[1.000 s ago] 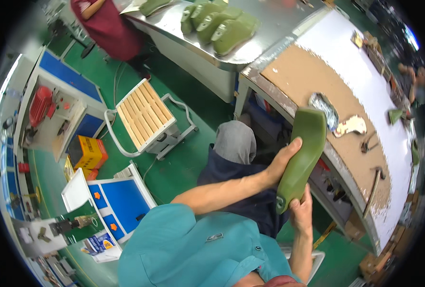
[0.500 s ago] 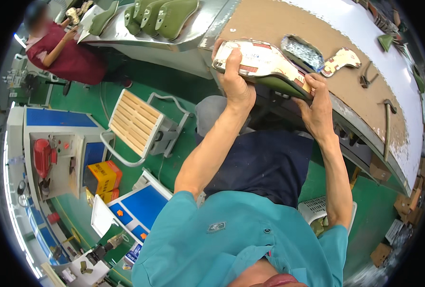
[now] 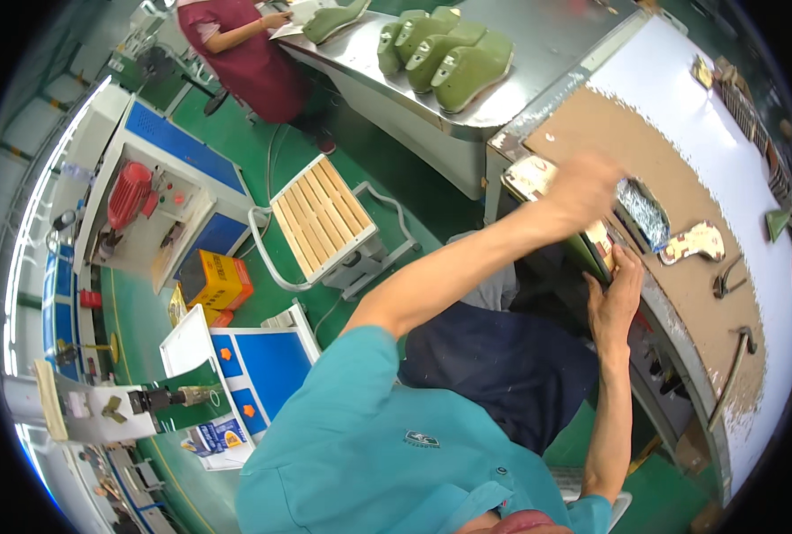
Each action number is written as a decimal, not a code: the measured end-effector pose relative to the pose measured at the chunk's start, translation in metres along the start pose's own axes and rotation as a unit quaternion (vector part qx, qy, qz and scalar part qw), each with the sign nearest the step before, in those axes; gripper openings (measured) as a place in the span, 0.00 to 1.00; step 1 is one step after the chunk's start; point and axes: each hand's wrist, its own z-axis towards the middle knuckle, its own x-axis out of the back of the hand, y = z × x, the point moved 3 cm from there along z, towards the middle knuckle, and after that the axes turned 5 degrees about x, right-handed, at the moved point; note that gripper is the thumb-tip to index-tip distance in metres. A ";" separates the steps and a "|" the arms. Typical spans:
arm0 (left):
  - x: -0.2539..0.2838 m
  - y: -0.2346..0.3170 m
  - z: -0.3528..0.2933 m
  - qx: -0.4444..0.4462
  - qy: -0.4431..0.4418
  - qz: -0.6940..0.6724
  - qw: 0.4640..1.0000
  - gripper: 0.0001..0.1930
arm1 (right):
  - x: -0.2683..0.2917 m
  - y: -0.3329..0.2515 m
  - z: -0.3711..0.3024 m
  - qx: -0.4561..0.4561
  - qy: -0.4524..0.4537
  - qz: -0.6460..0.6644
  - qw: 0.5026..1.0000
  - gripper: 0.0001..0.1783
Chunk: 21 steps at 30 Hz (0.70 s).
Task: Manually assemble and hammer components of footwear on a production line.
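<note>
A green shoe last [image 3: 579, 254] lies sole up at the near edge of the bench, with a pale insole [image 3: 531, 175] on its underside. My right hand [image 3: 617, 295] grips its narrow end, fingers on top and thumb along the near side. Over the middle of the last is my left hand [image 3: 584, 189], smeared by motion, so its fingers cannot be made out and it hides part of the insole. Just beyond the last sits a dark-rimmed oblong hollow lined with silvery foil [image 3: 647, 216].
A cream, brown-patched insole-shaped piece [image 3: 694, 243], pincers [image 3: 728, 279] and a hammer [image 3: 732, 378] lie on the bench [image 3: 605, 120]. Several green lasts [image 3: 471, 76] stand on a metal table. A person in maroon [image 3: 244, 58] works beyond. A slatted stool [image 3: 324, 222] stands left.
My left hand has left the wide end of the last and swung right across it. The last has come down to the bench edge. The whole view has shifted.
</note>
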 end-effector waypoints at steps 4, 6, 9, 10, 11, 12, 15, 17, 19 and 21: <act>-0.093 0.021 0.038 -0.046 -0.231 0.183 0.955 0.10 | 0.003 0.000 -0.002 0.026 0.005 -0.016 1.000 0.33; -0.111 0.016 0.052 -0.021 -0.275 0.147 0.950 0.09 | 0.003 0.003 -0.007 0.005 -0.003 0.013 1.000 0.33; -0.119 0.000 0.056 -0.012 -0.269 0.140 0.953 0.08 | 0.001 -0.003 -0.010 0.004 0.005 0.011 1.000 0.33; -0.117 -0.001 0.057 -0.030 -0.279 0.142 0.949 0.07 | 0.002 -0.003 -0.011 -0.003 0.004 0.014 1.000 0.33; -0.114 -0.001 0.056 -0.040 -0.282 0.138 0.948 0.07 | 0.002 -0.004 -0.011 -0.009 0.004 0.023 1.000 0.32; -0.111 -0.002 0.053 -0.050 -0.287 0.134 0.947 0.07 | 0.001 -0.004 -0.011 -0.008 0.001 0.028 1.000 0.33; -0.110 -0.007 0.051 -0.041 -0.297 0.126 0.946 0.07 | 0.001 -0.007 -0.008 0.015 0.007 0.031 0.999 0.34; -0.109 -0.005 0.052 -0.040 -0.314 0.102 0.943 0.07 | 0.001 -0.004 -0.009 0.002 0.007 0.028 1.000 0.35; -0.111 -0.005 0.054 -0.032 -0.298 0.108 0.948 0.07 | 0.003 -0.003 -0.009 -0.001 0.015 0.020 1.000 0.35; -0.111 -0.009 0.053 -0.018 -0.281 0.113 0.953 0.08 | 0.003 -0.004 -0.007 0.005 0.016 0.009 1.000 0.35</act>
